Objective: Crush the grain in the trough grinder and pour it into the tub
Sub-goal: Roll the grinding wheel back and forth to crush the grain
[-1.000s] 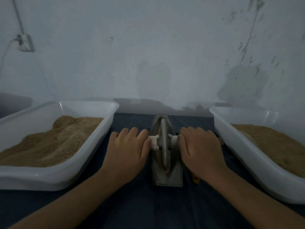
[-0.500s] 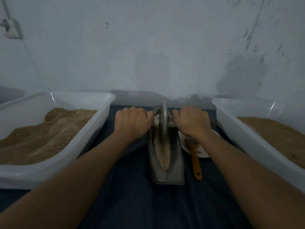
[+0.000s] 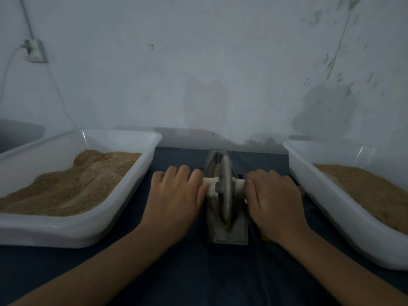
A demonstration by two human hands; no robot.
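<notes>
Now both hands (image 3: 223,197) lie flat-fingered on the white axle (image 3: 210,186) of the grey metal disc (image 3: 226,188).

We see a plain back-room work area for processing grain by hand. Beyond the left hand (image 3: 174,199) and right hand (image 3: 274,200) rises a bare, stained plaster wall (image 3: 198,62) with a surface-mounted socket (image 3: 35,50) and loose cable. Outboard of each hand sits a white plastic tub (image 3: 123,195) of meal on a dark cloth (image 3: 198,272), with a metal trough grinder (image 3: 225,195) between the hands.
</notes>
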